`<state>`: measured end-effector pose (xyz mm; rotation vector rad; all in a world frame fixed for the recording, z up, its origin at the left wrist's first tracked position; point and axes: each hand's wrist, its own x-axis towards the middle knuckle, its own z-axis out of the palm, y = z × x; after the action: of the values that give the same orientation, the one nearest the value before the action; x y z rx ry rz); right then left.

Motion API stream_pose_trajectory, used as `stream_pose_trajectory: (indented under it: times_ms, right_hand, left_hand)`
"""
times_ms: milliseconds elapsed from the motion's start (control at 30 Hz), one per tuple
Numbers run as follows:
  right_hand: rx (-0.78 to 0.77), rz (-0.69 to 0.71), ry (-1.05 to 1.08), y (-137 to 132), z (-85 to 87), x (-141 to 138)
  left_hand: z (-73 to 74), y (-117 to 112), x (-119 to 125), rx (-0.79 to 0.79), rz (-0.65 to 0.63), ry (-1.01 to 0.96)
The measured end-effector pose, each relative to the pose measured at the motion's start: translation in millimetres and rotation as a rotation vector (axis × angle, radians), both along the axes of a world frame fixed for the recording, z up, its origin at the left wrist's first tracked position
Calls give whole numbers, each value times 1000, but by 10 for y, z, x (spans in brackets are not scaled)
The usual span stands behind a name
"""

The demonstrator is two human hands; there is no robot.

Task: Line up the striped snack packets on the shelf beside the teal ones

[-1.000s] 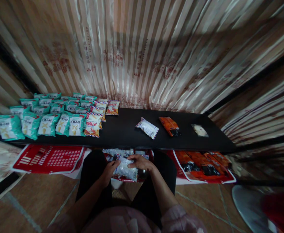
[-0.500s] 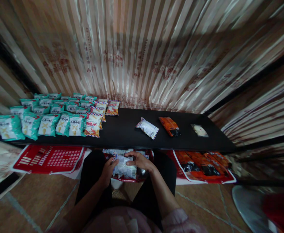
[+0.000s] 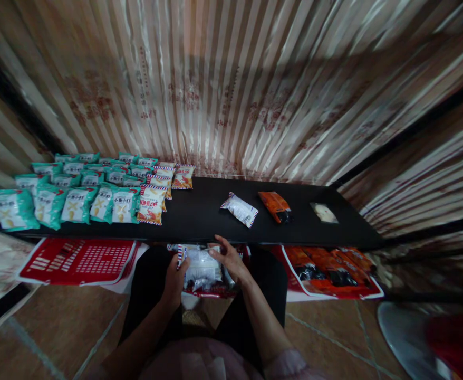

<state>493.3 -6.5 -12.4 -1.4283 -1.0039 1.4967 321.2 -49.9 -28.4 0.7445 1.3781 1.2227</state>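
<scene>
Low in front of me, between my knees, a snack bag [image 3: 203, 265] shows its pale printed back. My left hand [image 3: 174, 277] grips its left end, thumb on top, beside a red, white and blue striped edge. At the bag's upper right, my right hand [image 3: 232, 262] has its thumb over the surface and its index finger stretched toward the table edge; its other fingers are partly hidden. Beneath is a red basket [image 3: 215, 294] holding more bags. On the black table [image 3: 200, 211] lies a white snack bag [image 3: 240, 210] with striped ends.
Teal snack bags [image 3: 79, 205] stand in rows at the table's left, beside several orange-and-white bags [image 3: 151, 205]. Farther right lie an orange packet [image 3: 275, 206] and a small clear packet [image 3: 324, 212]. Red baskets flank my knees, the left one [image 3: 85, 261] and the right one [image 3: 330, 289] with orange packets.
The held bag has turned so its striped end sits upright at my left hand. My right hand has moved up, its index finger now reaching the table edge. Items on the table stay put.
</scene>
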Motion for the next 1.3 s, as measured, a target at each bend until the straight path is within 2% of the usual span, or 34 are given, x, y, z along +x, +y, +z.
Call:
stream_pose_trajectory:
  times_ms: [67, 200, 300, 400, 500, 667, 800, 967, 1133, 1233, 1300]
  right_hand:
    - [-28, -43, 23, -38, 12, -35]
    - [-62, 51, 97, -124, 46, -92]
    - [-82, 60, 112, -172, 76, -135]
    - [-117, 21, 175, -198, 83, -194]
    - [-158, -77, 270, -208, 49, -251]
    - [-177, -161, 347, -204, -23, -289]
    - [-170, -207, 350, -181, -11, -316]
    - [-172, -267, 280, -148, 31, -348]
    - [-169, -231, 196, -116, 40, -325]
    - [-155, -213, 146, -102, 38, -315]
    - [-144, -195, 109, -98, 37, -312]
  left_hand:
    - [15, -2, 12, -2, 45, -4]
    - [32, -4, 42, -29, 112, -65]
    - [19, 4, 66, -40, 157, -96]
    - [8, 13, 87, -48, 219, -97]
    - [12, 19, 108, -44, 261, -117]
    - [11, 14, 146, -39, 289, -224]
    - [35, -23, 161, -52, 284, -245]
    - [47, -59, 125, -64, 253, -92]
    - [-23, -29, 81, -51, 302, -14]
    - [-66, -26, 67, -20, 286, 135]
    - [-82, -42, 54, 64, 257, 303]
